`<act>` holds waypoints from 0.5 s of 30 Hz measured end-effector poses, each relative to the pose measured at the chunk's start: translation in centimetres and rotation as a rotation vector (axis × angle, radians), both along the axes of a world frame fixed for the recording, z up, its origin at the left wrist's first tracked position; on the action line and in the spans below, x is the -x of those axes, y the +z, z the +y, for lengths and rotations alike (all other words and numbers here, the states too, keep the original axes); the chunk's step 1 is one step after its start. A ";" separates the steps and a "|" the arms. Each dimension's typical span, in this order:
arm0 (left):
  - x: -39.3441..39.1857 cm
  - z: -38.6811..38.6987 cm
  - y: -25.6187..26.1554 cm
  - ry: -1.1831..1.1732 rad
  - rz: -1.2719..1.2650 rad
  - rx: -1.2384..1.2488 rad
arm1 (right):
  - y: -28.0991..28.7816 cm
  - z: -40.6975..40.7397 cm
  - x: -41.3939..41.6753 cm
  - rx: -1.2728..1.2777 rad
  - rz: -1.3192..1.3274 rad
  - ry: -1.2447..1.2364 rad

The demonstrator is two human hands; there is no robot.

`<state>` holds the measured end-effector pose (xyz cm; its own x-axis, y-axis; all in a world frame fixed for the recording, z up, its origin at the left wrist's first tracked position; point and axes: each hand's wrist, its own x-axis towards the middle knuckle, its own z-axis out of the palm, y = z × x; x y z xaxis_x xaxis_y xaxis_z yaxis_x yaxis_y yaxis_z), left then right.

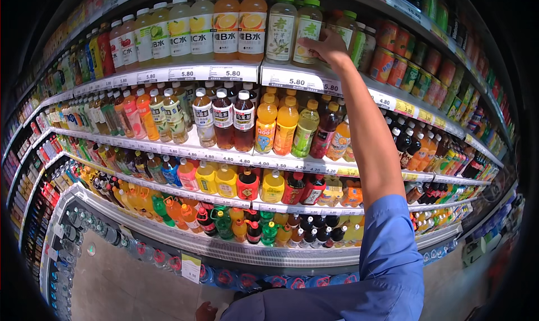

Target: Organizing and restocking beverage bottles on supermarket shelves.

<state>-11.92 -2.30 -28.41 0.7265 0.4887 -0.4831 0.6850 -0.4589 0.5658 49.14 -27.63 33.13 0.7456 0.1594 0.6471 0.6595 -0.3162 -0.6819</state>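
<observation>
My right hand (332, 48) reaches up to the top full shelf before me. Its thumb lies across the front label of a clear plastic bottle with a green cap (310, 24), and its other fingers curve into the gap at the bottle's right side, partly hidden. That bottle stands upright on the shelf. A similar green-capped bottle (281, 30) is just left of it, and another (346, 26) stands behind my hand to the right. My left hand (206, 311) hangs low at the bottom edge, over the floor, partly cut off and in shade.
Orange vitamin drink bottles (252, 26) stand left on the same shelf; drink cans (382, 64) are stacked right. Price strips (294, 81) run along the shelf edge. Lower shelves hold tea and juice bottles (265, 125). Large water bottles (225, 276) line the floor (126, 274) below a vent grille (261, 253).
</observation>
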 end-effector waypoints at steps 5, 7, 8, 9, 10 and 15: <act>0.1 0.1 -1.5 -0.002 0.025 -0.009 | 0.2 0.0 0.6 0.053 -0.040 -0.041; 0.3 0.2 -2.5 -0.025 -0.001 -0.020 | 0.3 0.0 0.8 0.062 -0.050 -0.066; 0.5 0.2 -3.0 -0.023 -0.005 -0.011 | 0.4 0.0 0.9 0.072 -0.039 -0.031; 0.4 0.2 -3.1 -0.023 -0.008 -0.002 | 0.5 -0.1 1.0 0.083 -0.027 0.002; 0.3 0.1 -3.1 -0.024 -0.007 -0.003 | 0.5 -0.1 1.1 0.082 -0.026 0.001; -0.1 -0.2 -3.1 -0.044 0.015 -0.021 | 0.3 -0.7 -0.4 0.128 -0.073 0.059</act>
<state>-11.77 -2.47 -31.49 0.7399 0.4670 -0.4843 0.6726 -0.5003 0.5452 49.55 -28.33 33.43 0.6844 0.2856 0.6708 0.7256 -0.3568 -0.5884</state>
